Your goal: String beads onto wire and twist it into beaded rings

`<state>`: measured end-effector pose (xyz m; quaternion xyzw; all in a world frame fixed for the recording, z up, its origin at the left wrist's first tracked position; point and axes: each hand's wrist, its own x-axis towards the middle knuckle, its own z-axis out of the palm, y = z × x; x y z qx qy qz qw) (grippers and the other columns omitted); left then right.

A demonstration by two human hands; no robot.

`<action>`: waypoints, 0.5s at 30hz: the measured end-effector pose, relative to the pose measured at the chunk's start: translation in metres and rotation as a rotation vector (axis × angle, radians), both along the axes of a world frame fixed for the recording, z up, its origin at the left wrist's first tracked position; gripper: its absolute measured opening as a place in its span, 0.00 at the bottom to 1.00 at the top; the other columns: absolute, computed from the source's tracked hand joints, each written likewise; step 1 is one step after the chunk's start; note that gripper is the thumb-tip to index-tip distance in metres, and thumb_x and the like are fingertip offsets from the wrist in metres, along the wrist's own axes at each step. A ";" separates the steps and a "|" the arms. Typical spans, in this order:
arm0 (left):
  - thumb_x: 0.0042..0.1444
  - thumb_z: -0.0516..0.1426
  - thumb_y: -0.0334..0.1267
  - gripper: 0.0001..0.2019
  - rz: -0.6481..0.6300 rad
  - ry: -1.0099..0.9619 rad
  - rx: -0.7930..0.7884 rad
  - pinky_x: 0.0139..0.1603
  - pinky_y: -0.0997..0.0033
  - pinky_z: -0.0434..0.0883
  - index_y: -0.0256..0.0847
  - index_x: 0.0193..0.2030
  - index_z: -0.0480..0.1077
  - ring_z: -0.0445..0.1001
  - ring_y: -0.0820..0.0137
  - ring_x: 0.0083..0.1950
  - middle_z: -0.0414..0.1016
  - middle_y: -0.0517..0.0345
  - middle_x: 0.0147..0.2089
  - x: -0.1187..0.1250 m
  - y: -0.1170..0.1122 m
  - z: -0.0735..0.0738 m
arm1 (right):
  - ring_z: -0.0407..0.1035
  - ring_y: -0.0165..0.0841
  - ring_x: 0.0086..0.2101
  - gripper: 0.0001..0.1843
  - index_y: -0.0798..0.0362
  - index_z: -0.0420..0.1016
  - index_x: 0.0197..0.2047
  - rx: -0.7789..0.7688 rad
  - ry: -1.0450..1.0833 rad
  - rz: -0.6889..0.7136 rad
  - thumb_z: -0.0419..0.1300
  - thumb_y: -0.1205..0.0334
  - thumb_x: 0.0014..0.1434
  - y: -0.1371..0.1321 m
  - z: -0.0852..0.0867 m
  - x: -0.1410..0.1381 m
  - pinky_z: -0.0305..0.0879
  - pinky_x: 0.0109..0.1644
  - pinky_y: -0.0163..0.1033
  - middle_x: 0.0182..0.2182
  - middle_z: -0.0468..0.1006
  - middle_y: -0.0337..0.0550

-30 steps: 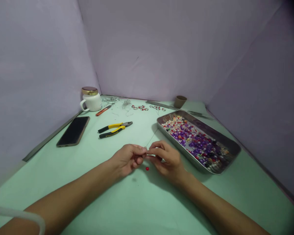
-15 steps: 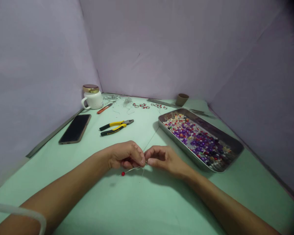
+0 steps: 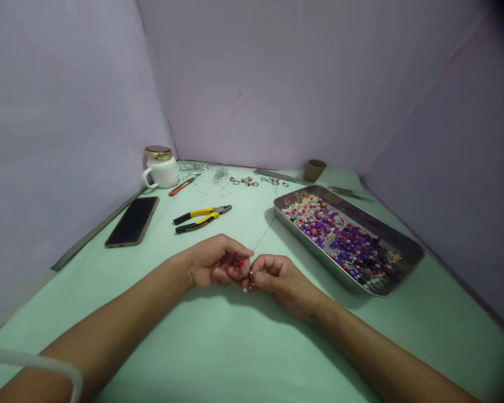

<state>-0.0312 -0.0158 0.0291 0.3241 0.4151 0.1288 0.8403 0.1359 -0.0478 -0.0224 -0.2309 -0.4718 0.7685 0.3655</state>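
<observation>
Head view shows the left hand curled around a red bead, though whether its grip is closed I cannot tell. Between the hands, above the tabletop, is a small beaded piece, a pale bead pointing toward the wearer, its long axis too hidden to read; the right hand pinches it.

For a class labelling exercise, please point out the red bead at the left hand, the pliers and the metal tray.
Red bead (image 3: 241, 262): head view, middle of its surface.
Pliers (image 3: 210, 217): head view, yellow part of the nearer handle.
Metal tray (image 3: 369, 223): head view, inside of its far wall.
</observation>
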 end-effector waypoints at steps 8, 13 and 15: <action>0.47 0.55 0.35 0.07 0.478 0.000 0.431 0.13 0.82 0.47 0.33 0.30 0.70 0.54 0.85 0.15 0.68 0.58 0.26 0.006 -0.003 -0.006 | 0.69 0.33 0.34 0.08 0.54 0.70 0.28 0.141 -0.114 -0.457 0.63 0.58 0.48 0.004 0.006 -0.003 0.62 0.41 0.40 0.29 0.76 0.42; 0.43 0.59 0.37 0.10 0.419 0.138 0.692 0.18 0.80 0.53 0.34 0.32 0.71 0.57 0.82 0.19 0.65 0.63 0.20 0.015 -0.014 -0.004 | 0.65 0.28 0.26 0.07 0.54 0.70 0.27 0.251 -0.256 -0.552 0.62 0.59 0.48 0.006 0.004 -0.002 0.61 0.31 0.35 0.24 0.72 0.38; 0.41 0.60 0.36 0.09 0.436 0.220 0.748 0.20 0.79 0.54 0.35 0.31 0.71 0.56 0.81 0.19 0.63 0.65 0.18 0.018 -0.017 -0.003 | 0.64 0.27 0.24 0.07 0.54 0.70 0.27 0.276 -0.295 -0.563 0.62 0.60 0.48 0.006 0.003 -0.001 0.61 0.29 0.34 0.22 0.71 0.37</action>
